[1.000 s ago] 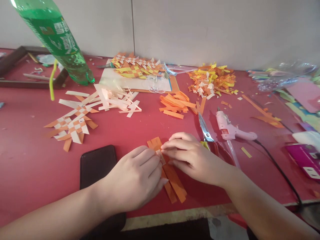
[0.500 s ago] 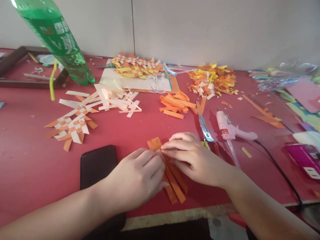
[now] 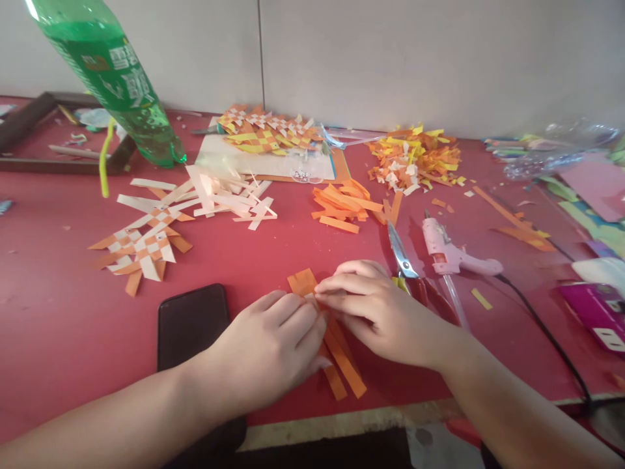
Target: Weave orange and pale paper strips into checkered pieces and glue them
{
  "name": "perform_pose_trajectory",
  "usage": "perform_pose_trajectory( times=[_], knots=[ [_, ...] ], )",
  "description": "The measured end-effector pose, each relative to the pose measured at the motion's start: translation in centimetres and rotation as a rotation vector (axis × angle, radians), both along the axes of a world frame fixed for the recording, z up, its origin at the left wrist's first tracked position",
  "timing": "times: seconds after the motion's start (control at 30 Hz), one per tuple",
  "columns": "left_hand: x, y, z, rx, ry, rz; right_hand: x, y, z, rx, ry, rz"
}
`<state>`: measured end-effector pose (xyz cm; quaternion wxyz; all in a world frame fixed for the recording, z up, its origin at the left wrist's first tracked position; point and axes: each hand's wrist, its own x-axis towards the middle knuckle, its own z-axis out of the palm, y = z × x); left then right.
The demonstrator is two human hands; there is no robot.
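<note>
Several orange paper strips [image 3: 344, 365] lie side by side on the red table [image 3: 58, 312] near its front edge. My left hand [image 3: 266, 352] presses flat on their left part, fingers together. My right hand [image 3: 375, 312] rests on their upper right part, its fingertips meeting the left fingertips over a pale strip end [image 3: 312, 298]. The strips' middle is hidden under both hands. A black phone [image 3: 193, 322] lies just left of my left hand.
Scissors [image 3: 403, 257] and a pink glue gun [image 3: 449, 254] with a black cord lie right of my hands. Loose orange strips [image 3: 342, 202], pale strips [image 3: 224, 195], a woven orange-white piece [image 3: 141, 244], paper scraps [image 3: 415, 156] and a tilted green bottle [image 3: 117, 78] sit behind.
The orange strips' lower ends have shifted and spread slightly under my hands. Both hands stay in nearly the same place.
</note>
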<state>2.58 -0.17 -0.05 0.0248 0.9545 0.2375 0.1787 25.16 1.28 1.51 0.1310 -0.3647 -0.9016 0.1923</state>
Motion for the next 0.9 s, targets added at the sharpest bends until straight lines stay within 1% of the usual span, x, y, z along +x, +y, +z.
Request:
perform_pose_trajectory(
  times=[0.4, 0.5, 0.63, 0.77, 0.9],
  knots=[
    [0.00, -0.09, -0.04, -0.016, 0.052, 0.011, -0.12, 0.15, 0.00, -0.024, 0.000, -0.008],
    [-0.06, -0.20, 0.11, -0.031, 0.084, 0.023, -0.14, 0.18, -0.13, -0.008, 0.016, -0.006],
    [-0.15, -0.27, 0.32, -0.111, 0.135, 0.068, -0.14, 0.25, -0.44, 0.021, 0.035, -0.005],
    [-0.13, -0.03, 0.39, -0.226, 0.114, 0.088, -0.06, 0.20, -0.73, -0.011, 0.044, -0.051],
    [-0.19, 0.10, 0.36, -0.264, 0.105, 0.093, 0.03, 0.00, -0.77, -0.045, 0.021, -0.099]
  ],
)
